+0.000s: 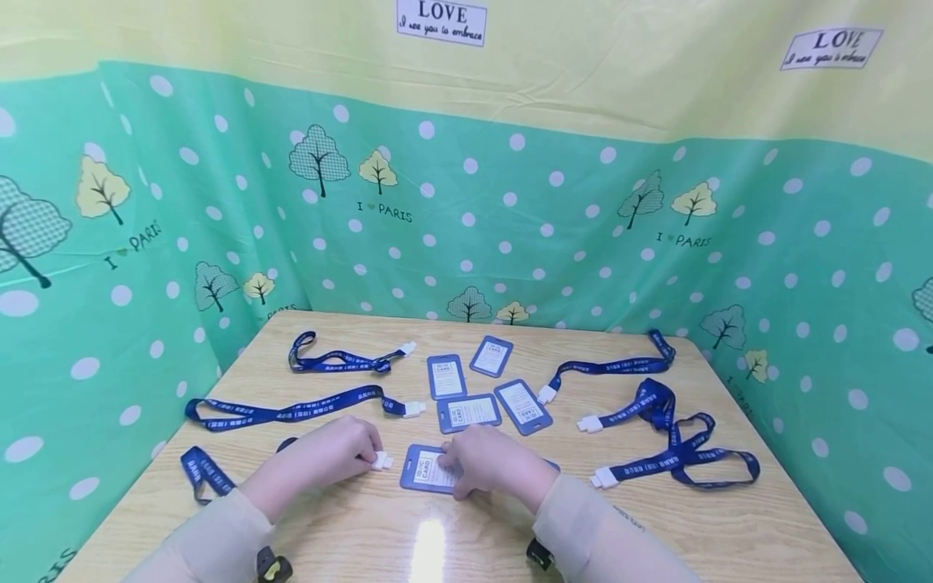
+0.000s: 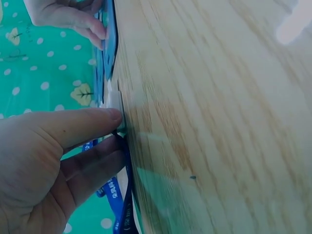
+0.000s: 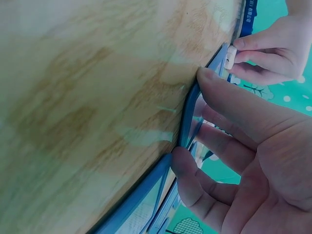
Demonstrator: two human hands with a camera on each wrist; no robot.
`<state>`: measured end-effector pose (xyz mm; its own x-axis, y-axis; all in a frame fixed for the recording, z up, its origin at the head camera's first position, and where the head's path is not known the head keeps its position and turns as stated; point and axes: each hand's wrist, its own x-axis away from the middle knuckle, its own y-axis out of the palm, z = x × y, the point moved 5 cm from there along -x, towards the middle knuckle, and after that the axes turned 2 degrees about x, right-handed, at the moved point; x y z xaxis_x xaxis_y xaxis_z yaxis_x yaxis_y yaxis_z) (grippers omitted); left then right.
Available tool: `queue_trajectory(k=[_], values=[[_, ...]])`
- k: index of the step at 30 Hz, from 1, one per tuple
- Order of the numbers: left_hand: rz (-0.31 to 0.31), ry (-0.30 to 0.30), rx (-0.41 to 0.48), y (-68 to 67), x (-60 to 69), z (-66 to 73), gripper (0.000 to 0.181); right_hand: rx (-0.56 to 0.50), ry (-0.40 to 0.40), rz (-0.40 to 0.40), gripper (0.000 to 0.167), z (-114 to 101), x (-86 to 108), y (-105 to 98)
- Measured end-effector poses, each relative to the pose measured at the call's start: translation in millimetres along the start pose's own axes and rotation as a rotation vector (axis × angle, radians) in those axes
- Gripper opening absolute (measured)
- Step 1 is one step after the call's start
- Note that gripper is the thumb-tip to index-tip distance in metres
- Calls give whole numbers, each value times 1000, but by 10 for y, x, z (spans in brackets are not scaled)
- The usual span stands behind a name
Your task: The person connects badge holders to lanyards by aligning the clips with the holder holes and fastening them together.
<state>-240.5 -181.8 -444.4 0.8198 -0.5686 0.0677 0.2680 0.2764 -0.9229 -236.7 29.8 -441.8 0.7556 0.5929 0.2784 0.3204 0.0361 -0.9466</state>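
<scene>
My left hand (image 1: pixel 331 453) pinches the white plastic clip (image 1: pixel 382 461) of a blue lanyard between thumb and fingers. In the left wrist view, the lanyard's blue strap (image 2: pixel 127 195) trails from the clip (image 2: pixel 116 105). Just right of the clip, a blue ID card holder (image 1: pixel 425 469) lies on the table, its slotted end toward the clip. My right hand (image 1: pixel 490 463) grips this holder by its edges, covering its right part. Beyond that hand, another blue card holder (image 3: pixel 141 204) shows in the right wrist view; from the head it is mostly hidden.
Several card holders (image 1: pixel 470 412) lie at the table's middle and back. Blue lanyards with white clips lie at left (image 1: pixel 291 410) and right (image 1: pixel 674 465). A patterned green and yellow curtain (image 1: pixel 510 219) surrounds the wooden table (image 1: pixel 364 534).
</scene>
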Motion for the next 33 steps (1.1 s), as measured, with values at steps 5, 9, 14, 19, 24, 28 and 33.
queue_trajectory(k=[5, 9, 14, 19, 24, 28, 33], values=[[0, 4, 10, 1, 7, -17, 14, 10, -7, 3, 58, -8, 6, -17], [14, 36, 2, 15, 17, -23, 14, 11, -11, 8, 58, -18, 16, -24], [22, 113, -10, 52, 21, -1, 12, -6, -10, 7, 57, -14, 15, -20], [34, 140, -11, 65, -3, 42, 12, -15, 0, 5, 58, -2, 3, -1], [34, 134, -20, 73, -13, 46, 12, -21, 5, -3, 57, -12, 3, -11], [24, 129, -15, 80, -23, 38, 12, -28, 9, 1, 57, -8, 9, -15], [18, 151, -22, 87, -31, 37, 12, -28, 8, 2, 57, -5, 13, -14]])
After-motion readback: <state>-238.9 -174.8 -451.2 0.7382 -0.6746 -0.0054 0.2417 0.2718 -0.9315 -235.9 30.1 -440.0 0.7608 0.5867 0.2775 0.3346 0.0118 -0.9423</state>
